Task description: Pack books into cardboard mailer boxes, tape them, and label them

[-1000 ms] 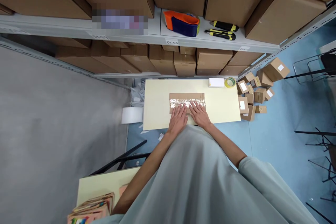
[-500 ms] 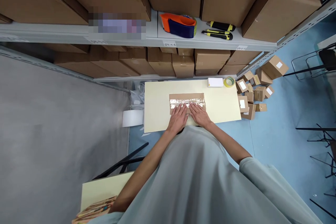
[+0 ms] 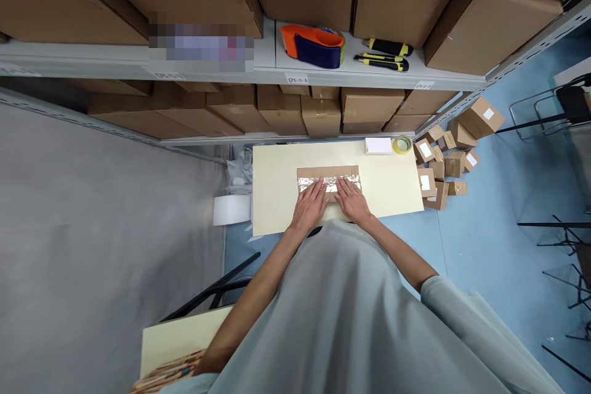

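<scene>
A brown cardboard box (image 3: 329, 172) lies on the pale yellow table (image 3: 274, 188), with a strip of shiny clear tape running along its top. My left hand (image 3: 311, 204) rests flat on the box's left part, fingers stretched out over the tape. On the right part lies my right hand (image 3: 351, 199), also flat with its fingers extended. Both palms reach over the box's near edge and hide some of it. Neither hand grips anything.
At the table's back right are a white box (image 3: 377, 146) and a roll of tape (image 3: 402, 144). Above, a grey shelf (image 3: 263, 61) holds large cartons, an orange-and-blue tape dispenser (image 3: 316, 48) and box cutters (image 3: 383, 63). Small parcels (image 3: 455, 164) lie piled on the floor at right.
My hands have slid slightly apart along the tape, the left one a little to the left and the right one a little to the right. The box stays in place on the table.
</scene>
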A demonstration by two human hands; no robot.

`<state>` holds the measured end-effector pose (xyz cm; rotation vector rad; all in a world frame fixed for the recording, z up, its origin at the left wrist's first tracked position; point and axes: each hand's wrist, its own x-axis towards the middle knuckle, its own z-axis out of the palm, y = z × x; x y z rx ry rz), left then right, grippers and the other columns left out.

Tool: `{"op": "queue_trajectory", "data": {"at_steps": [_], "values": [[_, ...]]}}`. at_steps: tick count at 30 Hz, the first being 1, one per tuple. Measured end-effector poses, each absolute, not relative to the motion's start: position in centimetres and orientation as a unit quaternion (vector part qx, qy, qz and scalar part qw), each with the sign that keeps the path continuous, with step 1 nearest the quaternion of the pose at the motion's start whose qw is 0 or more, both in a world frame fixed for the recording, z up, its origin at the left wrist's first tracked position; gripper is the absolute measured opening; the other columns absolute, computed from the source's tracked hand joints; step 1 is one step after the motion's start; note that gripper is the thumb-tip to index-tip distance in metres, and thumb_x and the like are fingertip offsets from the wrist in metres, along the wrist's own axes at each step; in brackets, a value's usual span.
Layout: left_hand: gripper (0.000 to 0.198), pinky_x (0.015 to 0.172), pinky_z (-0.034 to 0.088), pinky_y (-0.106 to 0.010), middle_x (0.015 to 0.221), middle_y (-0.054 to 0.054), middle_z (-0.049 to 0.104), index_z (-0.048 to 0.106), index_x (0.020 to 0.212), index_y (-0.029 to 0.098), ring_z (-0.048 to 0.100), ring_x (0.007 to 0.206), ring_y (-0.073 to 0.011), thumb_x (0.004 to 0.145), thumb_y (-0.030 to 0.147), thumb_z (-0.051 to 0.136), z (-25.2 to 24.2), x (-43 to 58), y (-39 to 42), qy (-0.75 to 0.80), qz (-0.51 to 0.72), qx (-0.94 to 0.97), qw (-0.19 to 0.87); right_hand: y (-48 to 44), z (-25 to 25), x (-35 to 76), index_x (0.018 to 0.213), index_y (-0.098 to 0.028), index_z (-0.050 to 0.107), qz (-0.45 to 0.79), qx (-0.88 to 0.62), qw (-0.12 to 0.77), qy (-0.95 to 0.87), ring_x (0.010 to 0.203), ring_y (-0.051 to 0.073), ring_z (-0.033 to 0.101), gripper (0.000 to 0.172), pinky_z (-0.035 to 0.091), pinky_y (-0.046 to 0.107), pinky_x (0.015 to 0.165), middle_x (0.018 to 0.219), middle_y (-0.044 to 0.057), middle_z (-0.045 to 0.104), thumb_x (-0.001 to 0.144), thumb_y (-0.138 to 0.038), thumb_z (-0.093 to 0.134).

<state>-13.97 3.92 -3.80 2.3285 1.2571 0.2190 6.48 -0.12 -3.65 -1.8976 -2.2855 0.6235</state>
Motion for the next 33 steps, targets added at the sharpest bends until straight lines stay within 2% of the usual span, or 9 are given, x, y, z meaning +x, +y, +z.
{"op": "queue_trajectory", "data": {"at_steps": [6, 11, 12, 14, 16, 18, 23, 30, 33], "values": [[0.059, 0.131, 0.035, -0.052, 0.17, -0.012, 0.051, 0.054, 0.162, 0.02, 0.041, 0.162, -0.0314, 0.111, 0.044, 0.039, -3.7, -14.8, 5.3, 0.48, 0.132, 0.815, 0.297, 0.3, -3.0, 7.1, 0.17, -0.007, 0.041, 0.233, -0.626, 0.066, -0.741, 0.17, 0.028, 0.027, 0.062, 0.023, 0.048, 0.14, 0.179, 0.013, 0.032, 0.116, -0.036, 0.033], [0.07, 0.136, 0.028, -0.053, 0.177, -0.017, 0.04, 0.046, 0.166, 0.018, 0.032, 0.166, -0.033, 0.107, 0.055, 0.048, -5.5, -17.5, 6.0, 0.597, 0.25, 0.677, 0.349, -0.3, -2.7, 9.9, 0.17, -0.006, 0.038, 0.231, -0.709, 0.159, -0.647, 0.171, 0.034, 0.022, 0.068, 0.028, 0.057, 0.137, 0.181, 0.019, 0.027, 0.114, -0.045, 0.038], [0.074, 0.136, 0.03, -0.053, 0.176, -0.019, 0.04, 0.045, 0.167, 0.017, 0.035, 0.165, -0.0338, 0.106, 0.059, 0.051, -6.1, -18.1, 6.0, 0.63, 0.266, 0.626, 0.375, -0.6, -2.9, 10.6, 0.171, -0.006, 0.037, 0.235, -0.731, 0.181, -0.614, 0.169, 0.035, 0.026, 0.071, 0.032, 0.059, 0.135, 0.181, 0.021, 0.027, 0.113, -0.048, 0.038], [0.076, 0.133, 0.034, -0.052, 0.172, -0.022, 0.046, 0.049, 0.163, 0.017, 0.043, 0.16, -0.0351, 0.103, 0.064, 0.055, -7.4, -19.0, 6.0, 0.681, 0.277, 0.518, 0.437, -1.1, -3.8, 11.7, 0.172, -0.007, 0.035, 0.268, -0.756, 0.225, -0.552, 0.16, 0.038, 0.044, 0.077, 0.044, 0.059, 0.127, 0.177, 0.025, 0.034, 0.112, -0.055, 0.04], [0.071, 0.128, 0.041, -0.052, 0.165, -0.022, 0.055, 0.057, 0.154, 0.018, 0.053, 0.154, -0.0351, 0.103, 0.066, 0.054, -8.5, -19.4, 6.0, 0.699, 0.272, 0.43, 0.502, -1.4, -4.9, 12.6, 0.171, -0.011, 0.037, 0.327, -0.758, 0.265, -0.498, 0.14, 0.037, 0.066, 0.079, 0.057, 0.055, 0.113, 0.167, 0.026, 0.05, 0.11, -0.061, 0.043], [0.063, 0.123, 0.047, -0.051, 0.159, -0.022, 0.06, 0.063, 0.144, 0.017, 0.06, 0.146, -0.0331, 0.105, 0.064, 0.048, -9.3, -19.4, 6.1, 0.698, 0.269, 0.368, 0.553, -1.4, -6.1, 13.1, 0.169, -0.011, 0.042, 0.38, -0.754, 0.289, -0.451, 0.121, 0.033, 0.076, 0.08, 0.063, 0.051, 0.102, 0.152, 0.026, 0.065, 0.108, -0.063, 0.045], [0.051, 0.114, 0.053, -0.041, 0.155, -0.02, 0.064, 0.066, 0.126, 0.018, 0.065, 0.137, -0.025, 0.109, 0.059, 0.04, -10.1, -18.5, 6.8, 0.701, 0.256, 0.298, 0.595, -1.3, -7.4, 14.3, 0.161, -0.004, 0.05, 0.39, -0.755, 0.307, -0.428, 0.121, 0.031, 0.075, 0.084, 0.061, 0.047, 0.104, 0.136, 0.025, 0.075, 0.105, -0.067, 0.046], [0.042, 0.101, 0.06, -0.042, 0.11, -0.016, 0.081, 0.07, 0.098, 0.018, 0.076, 0.112, -0.0274, 0.099, 0.059, 0.062, -9.8, -15.6, 7.3, 0.656, 0.242, 0.296, 0.651, -0.7, -6.5, 16.8, 0.154, -0.004, 0.058, 0.338, -0.793, 0.285, -0.419, 0.104, 0.032, 0.077, 0.08, 0.062, 0.05, 0.099, 0.12, 0.023, 0.081, 0.107, -0.065, 0.036], [0.044, 0.099, 0.062, -0.044, 0.103, -0.016, 0.081, 0.07, 0.1, 0.016, 0.078, 0.106, -0.0276, 0.095, 0.059, 0.072, -9.2, -14.5, 7.3, 0.649, 0.259, 0.284, 0.656, 0.0, -5.3, 17.5, 0.148, -0.004, 0.064, 0.286, -0.823, 0.276, -0.407, 0.116, 0.037, 0.075, 0.078, 0.058, 0.056, 0.105, 0.126, 0.027, 0.077, 0.108, -0.063, 0.033]]}}
